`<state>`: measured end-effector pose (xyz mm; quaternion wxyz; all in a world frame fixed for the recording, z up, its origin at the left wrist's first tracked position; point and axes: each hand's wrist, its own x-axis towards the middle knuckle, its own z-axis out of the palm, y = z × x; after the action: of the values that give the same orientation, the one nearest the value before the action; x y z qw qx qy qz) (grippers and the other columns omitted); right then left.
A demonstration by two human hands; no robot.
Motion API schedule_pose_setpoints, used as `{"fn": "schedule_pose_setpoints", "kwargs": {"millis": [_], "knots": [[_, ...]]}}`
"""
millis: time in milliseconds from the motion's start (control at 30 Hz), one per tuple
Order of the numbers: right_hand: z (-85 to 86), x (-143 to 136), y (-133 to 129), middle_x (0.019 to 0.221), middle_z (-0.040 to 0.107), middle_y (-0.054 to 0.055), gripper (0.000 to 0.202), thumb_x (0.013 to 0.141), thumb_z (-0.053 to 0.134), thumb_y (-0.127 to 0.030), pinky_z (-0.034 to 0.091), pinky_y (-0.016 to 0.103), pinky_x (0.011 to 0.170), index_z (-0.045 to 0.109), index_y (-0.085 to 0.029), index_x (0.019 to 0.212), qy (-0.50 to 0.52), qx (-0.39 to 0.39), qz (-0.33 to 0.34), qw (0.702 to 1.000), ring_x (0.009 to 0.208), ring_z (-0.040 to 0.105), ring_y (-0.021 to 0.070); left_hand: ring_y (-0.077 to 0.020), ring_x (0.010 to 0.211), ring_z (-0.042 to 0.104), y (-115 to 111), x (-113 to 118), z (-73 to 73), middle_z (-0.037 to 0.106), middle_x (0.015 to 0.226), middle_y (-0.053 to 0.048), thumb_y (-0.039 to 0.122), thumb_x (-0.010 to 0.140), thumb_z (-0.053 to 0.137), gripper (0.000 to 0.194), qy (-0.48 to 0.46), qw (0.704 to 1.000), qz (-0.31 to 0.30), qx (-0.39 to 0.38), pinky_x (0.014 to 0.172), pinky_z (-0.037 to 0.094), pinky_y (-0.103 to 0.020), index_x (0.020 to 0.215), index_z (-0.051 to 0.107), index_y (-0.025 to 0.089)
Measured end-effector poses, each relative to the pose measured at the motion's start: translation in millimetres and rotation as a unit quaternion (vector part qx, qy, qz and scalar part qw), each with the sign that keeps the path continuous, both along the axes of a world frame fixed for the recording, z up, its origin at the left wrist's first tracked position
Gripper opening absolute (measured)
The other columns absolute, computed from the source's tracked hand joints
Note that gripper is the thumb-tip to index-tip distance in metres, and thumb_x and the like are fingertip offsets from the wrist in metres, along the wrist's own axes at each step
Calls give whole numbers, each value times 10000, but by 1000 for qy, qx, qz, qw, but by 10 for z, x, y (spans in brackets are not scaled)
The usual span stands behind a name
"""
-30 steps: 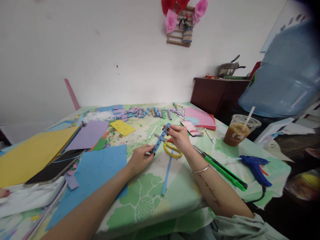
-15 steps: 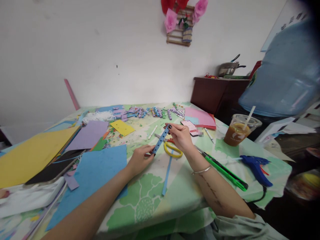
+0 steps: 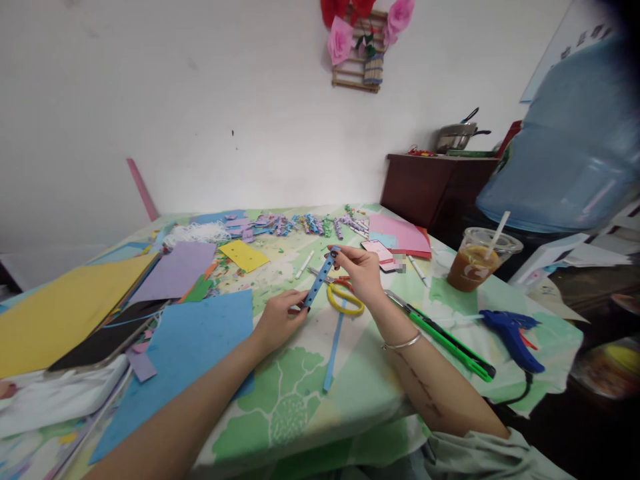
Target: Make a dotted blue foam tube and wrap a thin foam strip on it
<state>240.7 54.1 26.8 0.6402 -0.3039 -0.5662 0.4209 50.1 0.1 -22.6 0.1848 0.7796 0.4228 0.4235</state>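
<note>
Between my hands, a blue paper strip with dark dots [image 3: 319,282] is stretched out at a slant above the table. My left hand [image 3: 281,320] pinches its lower end, and my right hand [image 3: 359,270] grips the upper end between thumb and fingers. Just below and behind the strip lie yellow-and-red-handled scissors [image 3: 345,300], partly covered by my right hand. A plain light-blue strip [image 3: 334,353] rests on the tablecloth in front of the scissors. Left of my hands is a sheet of blue foam or paper [image 3: 200,353], partly under my left forearm.
To the right lie a green utility knife [image 3: 450,343], a blue glue gun [image 3: 515,337] with its cord, and a cup of brown drink [image 3: 475,263]. Curled paper pieces [image 3: 310,225] line the back. Coloured sheets and a dark phone [image 3: 110,337] are at left; a pink-screened phone [image 3: 383,255] lies behind.
Both hands keep nearly the same position on the dotted strip. The strip appears turned very slightly, and the whole view has shifted a little.
</note>
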Motion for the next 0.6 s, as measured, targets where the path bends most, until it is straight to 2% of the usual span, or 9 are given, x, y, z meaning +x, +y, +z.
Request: {"fn": "schedule_pose_setpoints", "kwargs": {"millis": [233, 467, 600], "knots": [[21, -15, -20, 708, 712, 37, 225, 698, 736, -370, 472, 280, 574, 770, -187, 823, -10, 4, -11, 1000, 590, 546, 129, -146, 712, 636, 2, -3, -5, 685, 873, -66, 170, 769, 564, 336, -10, 1000, 3, -3, 602, 580, -242, 1074, 701, 140], [11, -30, -39, 756, 726, 46, 292, 732, 698, -393, 470, 265, 556, 766, -177, 918, -19, 4, -15, 1000, 609, 550, 132, -142, 703, 627, 7, -4, -13, 689, 843, -45, 178, 730, 594, 326, -38, 999, 8, -18, 600, 568, -235, 1027, 728, 184], [30, -35, -52, 767, 730, 41, 290, 721, 709, -395, 479, 275, 611, 769, -177, 904, -19, 7, -8, 1000, 609, 553, 123, -148, 705, 625, -6, 7, 4, 689, 824, -43, 172, 697, 608, 343, -63, 997, 15, -45, 609, 560, -240, 1013, 741, 180]]}}
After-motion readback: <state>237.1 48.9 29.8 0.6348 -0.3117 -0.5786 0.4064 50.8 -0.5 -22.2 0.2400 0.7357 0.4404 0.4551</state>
